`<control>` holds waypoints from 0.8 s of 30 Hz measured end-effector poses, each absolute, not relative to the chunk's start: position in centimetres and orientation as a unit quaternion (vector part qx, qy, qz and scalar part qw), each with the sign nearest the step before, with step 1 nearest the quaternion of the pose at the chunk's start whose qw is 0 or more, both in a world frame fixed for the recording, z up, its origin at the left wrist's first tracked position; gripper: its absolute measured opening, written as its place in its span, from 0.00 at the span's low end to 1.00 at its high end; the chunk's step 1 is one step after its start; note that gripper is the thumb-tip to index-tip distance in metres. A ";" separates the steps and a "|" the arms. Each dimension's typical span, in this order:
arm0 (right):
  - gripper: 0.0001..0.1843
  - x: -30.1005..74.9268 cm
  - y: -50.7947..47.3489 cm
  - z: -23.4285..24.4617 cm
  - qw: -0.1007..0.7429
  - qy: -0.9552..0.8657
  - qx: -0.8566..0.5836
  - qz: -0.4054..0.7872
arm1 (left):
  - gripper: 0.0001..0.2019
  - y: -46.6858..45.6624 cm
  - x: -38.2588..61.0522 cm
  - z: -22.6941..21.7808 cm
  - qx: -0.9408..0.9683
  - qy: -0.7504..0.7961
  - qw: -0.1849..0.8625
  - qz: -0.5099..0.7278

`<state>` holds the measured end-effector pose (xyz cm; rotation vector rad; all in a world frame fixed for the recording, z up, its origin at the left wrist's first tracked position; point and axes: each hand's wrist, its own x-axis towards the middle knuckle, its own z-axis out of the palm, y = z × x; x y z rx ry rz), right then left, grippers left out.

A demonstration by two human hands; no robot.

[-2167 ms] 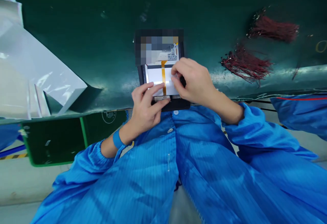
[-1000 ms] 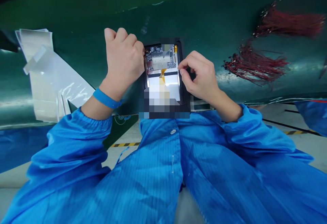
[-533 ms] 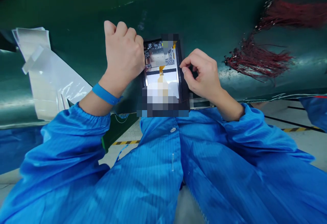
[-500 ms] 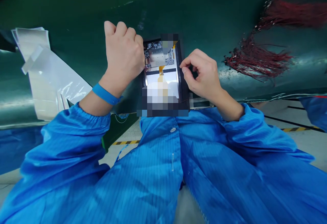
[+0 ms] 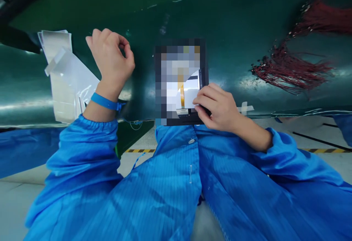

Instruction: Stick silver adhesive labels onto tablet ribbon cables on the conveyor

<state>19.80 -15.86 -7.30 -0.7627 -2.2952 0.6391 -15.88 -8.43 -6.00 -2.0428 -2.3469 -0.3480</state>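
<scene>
A black-framed electronic device lies with its inside facing up at the table's front edge, partly pixelated. A yellow-orange ribbon strip runs down its pale inner panel. My right hand reaches over the device's lower right edge, fingers bent and closed together near the panel; whether something small is between them is hidden. Away to the left, my left hand is held above the table, apart from the device. Its fingers are curled, thumb and forefinger meeting in a loop, and what they pinch, if anything, cannot be made out. A blue band circles the left wrist.
White and translucent sheets lie at left on the green table. Bundles of thin dark red wires spread at the right. A whitish tape piece sits near the front edge, right of my right hand.
My left hand has moved left, away from the device's upper left side. My right hand has come down from the right edge to the lower right part. The view has shifted slightly.
</scene>
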 end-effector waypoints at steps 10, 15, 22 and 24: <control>0.06 19.4 -16.9 -6.3 0.296 -0.893 -0.250 0.227 | 0.19 -2.4 -17.5 -7.2 -0.657 -0.750 0.059 0.044; 0.08 19.4 -18.9 -5.7 0.188 -0.955 -0.197 0.121 | 0.14 -3.1 -17.2 -6.2 -0.697 -0.709 0.016 0.101; 0.14 18.5 -20.0 -7.0 0.181 -0.962 -0.198 0.041 | 0.21 -8.9 -15.1 -4.8 -0.669 -0.742 0.001 -0.043; 0.15 18.3 -20.1 -7.2 0.200 -0.959 -0.200 0.025 | 0.20 -10.7 -13.6 -4.8 -0.662 -0.738 -0.032 -0.128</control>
